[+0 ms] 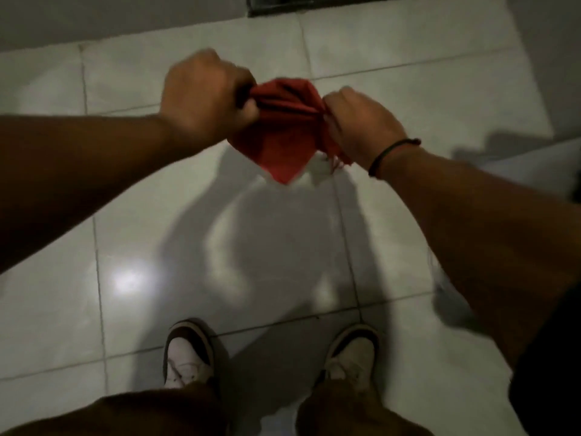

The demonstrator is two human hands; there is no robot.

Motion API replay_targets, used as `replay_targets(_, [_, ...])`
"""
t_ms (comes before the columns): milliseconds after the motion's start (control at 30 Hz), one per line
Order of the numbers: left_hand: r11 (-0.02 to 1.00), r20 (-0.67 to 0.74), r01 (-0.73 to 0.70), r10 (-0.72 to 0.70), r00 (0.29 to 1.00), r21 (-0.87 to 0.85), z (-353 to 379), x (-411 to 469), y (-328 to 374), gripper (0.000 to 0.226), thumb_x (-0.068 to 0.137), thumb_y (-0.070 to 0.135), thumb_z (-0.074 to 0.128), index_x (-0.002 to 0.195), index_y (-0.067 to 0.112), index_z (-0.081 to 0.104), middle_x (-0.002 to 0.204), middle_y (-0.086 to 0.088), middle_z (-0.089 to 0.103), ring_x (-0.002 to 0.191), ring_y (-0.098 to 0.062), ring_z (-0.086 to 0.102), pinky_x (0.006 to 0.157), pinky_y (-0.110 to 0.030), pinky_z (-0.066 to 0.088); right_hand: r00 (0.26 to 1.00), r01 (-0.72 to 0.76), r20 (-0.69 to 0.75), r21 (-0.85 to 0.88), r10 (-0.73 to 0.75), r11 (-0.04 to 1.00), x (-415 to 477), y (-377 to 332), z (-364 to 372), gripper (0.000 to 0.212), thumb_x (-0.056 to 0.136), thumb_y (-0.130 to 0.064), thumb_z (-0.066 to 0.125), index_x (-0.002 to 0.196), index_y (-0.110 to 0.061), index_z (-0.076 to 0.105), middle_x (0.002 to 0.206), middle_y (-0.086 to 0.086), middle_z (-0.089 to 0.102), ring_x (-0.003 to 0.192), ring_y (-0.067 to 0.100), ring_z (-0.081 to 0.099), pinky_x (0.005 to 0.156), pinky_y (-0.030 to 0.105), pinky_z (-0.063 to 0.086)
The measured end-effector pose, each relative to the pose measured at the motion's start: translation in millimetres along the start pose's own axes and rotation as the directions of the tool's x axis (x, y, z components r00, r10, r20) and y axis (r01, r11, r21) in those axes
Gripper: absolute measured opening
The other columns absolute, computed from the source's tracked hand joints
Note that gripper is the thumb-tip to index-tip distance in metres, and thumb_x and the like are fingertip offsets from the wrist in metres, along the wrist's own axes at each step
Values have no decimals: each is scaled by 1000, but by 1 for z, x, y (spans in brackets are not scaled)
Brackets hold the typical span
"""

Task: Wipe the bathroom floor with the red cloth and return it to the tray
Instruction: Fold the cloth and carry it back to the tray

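Observation:
A red cloth point(281, 133) hangs in the air above the white tiled floor point(257, 247), bunched along its top edge with one corner pointing down. My left hand point(204, 99) is closed on its left end. My right hand point(361, 124), with a dark band at the wrist, grips its right end, where a frayed bit dangles. Both hands are held out in front of me at about the same height. No tray is in view.
My two feet in white and brown shoes point(188, 354) stand on the tiles at the bottom. A grey wall point(110, 17) and a dark frame point(314, 3) run along the top. A grey step or ledge point(534, 165) lies at the right.

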State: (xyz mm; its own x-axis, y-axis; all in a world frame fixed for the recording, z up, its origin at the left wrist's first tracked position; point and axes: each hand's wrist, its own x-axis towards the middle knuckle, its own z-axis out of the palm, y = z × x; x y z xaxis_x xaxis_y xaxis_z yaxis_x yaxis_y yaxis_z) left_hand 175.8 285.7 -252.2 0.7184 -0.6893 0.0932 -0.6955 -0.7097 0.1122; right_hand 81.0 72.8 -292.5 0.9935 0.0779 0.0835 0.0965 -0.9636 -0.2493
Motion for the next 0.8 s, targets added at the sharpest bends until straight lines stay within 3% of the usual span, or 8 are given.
replay_targets(233, [937,-137,-27,-22,990,-347,-156,117,187,29,96,37,42,108,15,55,91,-14,56,83,-22,51,64,-27,32,918,-284,-321,-121,233,951,-74,99,-252,32,93,-14,37,117,1,53,112,28,57,97,43,52,80,46,36])
replay_targets(333, [924,-228,-186,112,967,-333,-208,142,279,35,97,40,39,119,15,52,110,-16,60,95,-23,52,75,-28,35,865,-372,-435,-215,252,903,-139,140,-341,32,95,-18,38,114,3,55,106,32,59,94,46,54,76,48,38])
replay_targets(400, [897,-301,-351,268,915,-269,-225,150,327,35,96,40,39,117,17,56,109,-11,63,99,-25,55,80,-29,37,867,-423,-395,-264,303,867,-183,158,-377,27,98,-19,40,101,3,55,93,34,57,82,44,52,63,47,31])
replay_targets(467, [863,-318,-486,427,846,-134,-225,145,372,28,88,37,45,98,18,63,87,-9,66,87,-29,57,78,-38,42,856,-490,-311,-236,412,839,-231,174,-395,24,96,-19,41,90,2,51,81,32,52,71,41,47,55,44,23])
replay_targets(567, [751,-279,-654,611,741,-92,-207,112,428,12,73,22,67,82,14,69,70,-12,67,69,-30,63,68,-39,46,847,-518,-58,-318,529,794,-306,185,-380,16,85,-17,51,90,-2,51,76,31,51,64,42,50,51,45,39])
replay_targets(633, [712,74,-687,700,710,-147,-186,79,453,23,78,29,69,97,16,68,93,-9,70,87,-29,63,81,-38,43,811,-442,196,-413,552,796,-357,179,-355,23,80,-13,63,101,-7,57,86,29,58,73,43,56,62,46,48])
replay_targets(700, [739,356,-636,668,653,-222,-163,43,459,35,85,50,57,104,22,65,101,-2,68,94,-26,58,85,-40,42,635,-473,424,-449,646,758,-395,161,-338,36,86,-33,59,120,-25,54,108,17,63,95,37,57,77,40,44])
replay_targets(800, [778,290,-531,622,728,-337,-152,26,443,51,82,67,48,98,25,70,89,2,69,83,-22,58,76,-35,44,570,-572,422,-413,706,709,-411,148,-332,37,89,-41,51,125,-31,51,109,11,65,96,32,59,75,35,44])
